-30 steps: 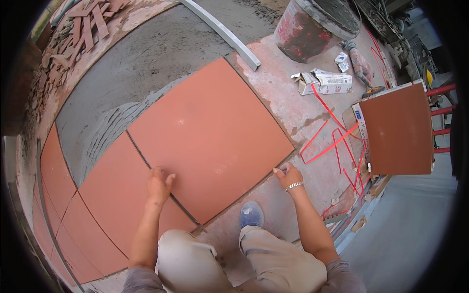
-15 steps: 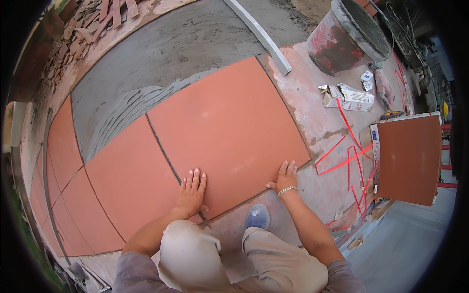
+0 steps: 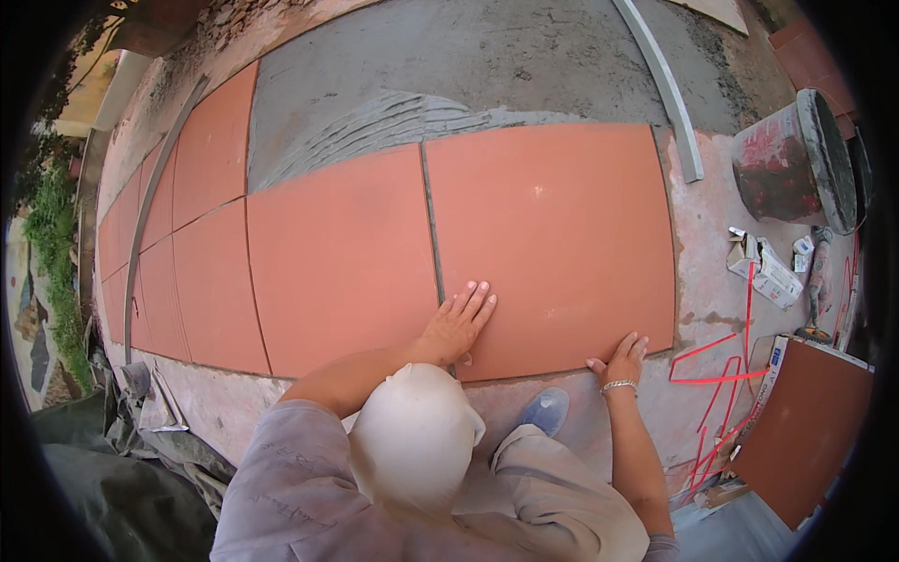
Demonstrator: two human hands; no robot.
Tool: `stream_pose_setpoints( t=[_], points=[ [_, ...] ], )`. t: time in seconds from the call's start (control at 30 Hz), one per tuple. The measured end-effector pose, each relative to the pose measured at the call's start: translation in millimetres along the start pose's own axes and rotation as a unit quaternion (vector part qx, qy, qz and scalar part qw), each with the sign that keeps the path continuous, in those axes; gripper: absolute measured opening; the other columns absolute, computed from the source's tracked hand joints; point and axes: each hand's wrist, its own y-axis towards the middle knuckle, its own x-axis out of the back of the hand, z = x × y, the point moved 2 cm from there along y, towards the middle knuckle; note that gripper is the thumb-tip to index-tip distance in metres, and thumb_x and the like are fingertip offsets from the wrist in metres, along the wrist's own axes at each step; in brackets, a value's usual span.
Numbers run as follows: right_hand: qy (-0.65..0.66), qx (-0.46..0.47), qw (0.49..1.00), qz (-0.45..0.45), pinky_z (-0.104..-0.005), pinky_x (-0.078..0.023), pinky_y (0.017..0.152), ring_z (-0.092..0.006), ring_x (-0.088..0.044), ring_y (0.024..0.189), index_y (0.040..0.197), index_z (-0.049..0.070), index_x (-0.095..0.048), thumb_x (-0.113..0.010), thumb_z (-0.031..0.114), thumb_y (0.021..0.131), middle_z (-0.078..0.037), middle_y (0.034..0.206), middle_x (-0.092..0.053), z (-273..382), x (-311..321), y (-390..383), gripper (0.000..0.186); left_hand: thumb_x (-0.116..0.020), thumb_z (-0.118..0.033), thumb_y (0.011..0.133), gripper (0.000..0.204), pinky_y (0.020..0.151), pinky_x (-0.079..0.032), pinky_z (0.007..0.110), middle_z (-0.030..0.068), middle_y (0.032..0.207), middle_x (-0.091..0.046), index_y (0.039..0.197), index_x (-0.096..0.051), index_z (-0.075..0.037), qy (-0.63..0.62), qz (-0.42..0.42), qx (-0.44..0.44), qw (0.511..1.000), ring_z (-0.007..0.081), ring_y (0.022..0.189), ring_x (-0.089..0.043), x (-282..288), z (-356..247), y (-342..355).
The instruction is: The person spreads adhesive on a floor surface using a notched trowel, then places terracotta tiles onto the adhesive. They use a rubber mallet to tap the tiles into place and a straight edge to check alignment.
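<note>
Left hand (image 3: 457,324): palm down, fingers a little spread, clasping nothing; it lies across the joint, fingertips on the tile.
Right hand (image 3: 621,361): at the tile's near edge, by its right corner, fingers loosely extended on top, thumb out toward the left hand; no clasp here either.
Tile (image 3: 562,234): here's the big terracotta slab, right under the fingertips, stretching away beyond both hands.
Joint (image 3: 431,215): a dark line running out past the left hand; under this lens bend, its evenness is hard to call. A fingertip drawn across it should catch any lip.
Pressure: both hands bearing down evenly would, I judge, serve best; leaning on one corner could rock the slab.
Neighbour tile (image 3: 342,253): left of the left hand, a fair guide for height.
Mortar (image 3: 403,112): grey and ridged, beyond the far edges; best kept out of the joint.
Shoe (image 3: 546,410): just short of the tile, between the hands.
Bucket (image 3: 773,169): out beyond the right hand, further right.
</note>
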Motion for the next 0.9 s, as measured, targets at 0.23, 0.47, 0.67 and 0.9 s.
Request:
stream_pose_setpoints(
  t=[0.23,0.47,0.67,0.9],
  points=[
    [-0.019,0.011,1.000,-0.001,-0.0488,-0.034,0.120,-0.0536,-0.030,0.147,0.159,-0.005,-0.018,-0.090,0.047,0.071,-0.039,0.162,-0.018,1,3,0,0.125,-0.087,-0.042,0.077,0.121,0.125,-0.027,0.051,0.0172,0.171,-0.010,0.164,-0.012,-0.006,-0.014,-0.006,-0.011,1.000,0.0356,0.158,-0.012,-8,9,5],
    [-0.019,0.008,1.000,0.000,-0.0476,-0.034,0.121,-0.0535,-0.030,0.147,0.159,-0.003,-0.022,-0.088,0.049,0.073,-0.038,0.162,-0.020,3,7,-3,0.121,-0.064,-0.047,0.097,0.089,0.124,-0.026,0.054,0.0191,0.169,-0.021,0.162,-0.022,-0.004,-0.015,-0.214,0.036,0.976,0.0357,0.157,-0.019,6,67,37],
    [-0.014,0.019,1.000,-0.016,-0.0469,-0.035,0.120,-0.0532,-0.030,0.147,0.160,-0.002,-0.022,-0.088,0.050,0.073,-0.037,0.162,-0.021,1,4,-3,0.122,-0.048,-0.063,0.100,0.092,0.123,-0.027,0.052,0.0189,0.169,-0.020,0.162,-0.020,-0.001,0.050,-0.232,0.126,0.963,0.0365,0.156,-0.019,22,100,73],
    [-0.021,0.010,1.000,-0.009,-0.0470,-0.036,0.119,-0.0527,-0.031,0.147,0.160,-0.002,-0.022,-0.088,0.051,0.072,-0.036,0.162,-0.022,4,7,-3,0.122,-0.048,-0.065,0.099,0.093,0.124,-0.026,0.051,0.0187,0.170,-0.018,0.162,-0.019,-0.002,0.043,-0.221,0.134,0.965,0.0357,0.157,-0.017,24,99,69]
  ],
)
